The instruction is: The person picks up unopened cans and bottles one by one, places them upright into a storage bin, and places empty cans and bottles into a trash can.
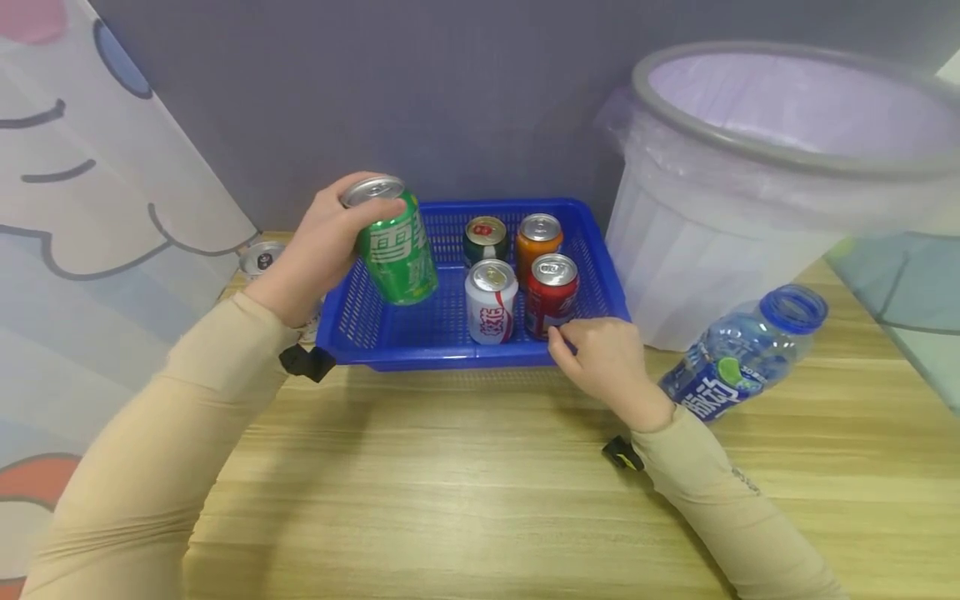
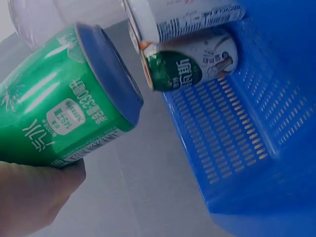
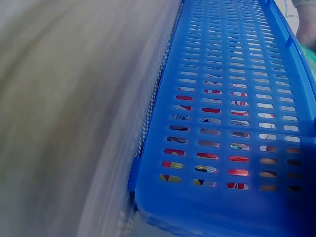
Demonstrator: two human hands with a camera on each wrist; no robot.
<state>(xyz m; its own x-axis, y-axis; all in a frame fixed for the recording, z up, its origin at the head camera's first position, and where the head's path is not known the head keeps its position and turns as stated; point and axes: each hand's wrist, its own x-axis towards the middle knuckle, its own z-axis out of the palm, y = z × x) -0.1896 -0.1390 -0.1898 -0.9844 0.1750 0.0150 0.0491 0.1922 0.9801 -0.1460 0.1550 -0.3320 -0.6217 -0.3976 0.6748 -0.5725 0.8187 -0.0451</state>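
Observation:
My left hand (image 1: 318, 242) grips a green soda can (image 1: 401, 254) near its top, tilted over the left half of a blue plastic basket (image 1: 427, 350). In the left wrist view the can's base is clear of the basket. My right hand (image 1: 603, 367) holds the basket's front right rim with curled fingers, partly hidden; the right wrist view shows only the basket's slotted wall. Inside the basket stand a white can (image 1: 491, 312), a red can (image 1: 546, 302), an orange can (image 1: 536, 242) and a dark green can (image 1: 483, 237).
A silver-topped can (image 1: 258, 257) stands left of the basket, partly behind my left wrist. At right is a white trash bin (image 1: 675, 250) with a liner. An uncapped clear bottle with a blue label (image 1: 720, 387) leans beside my right wrist. Wooden tabletop (image 1: 450, 483) lies in front.

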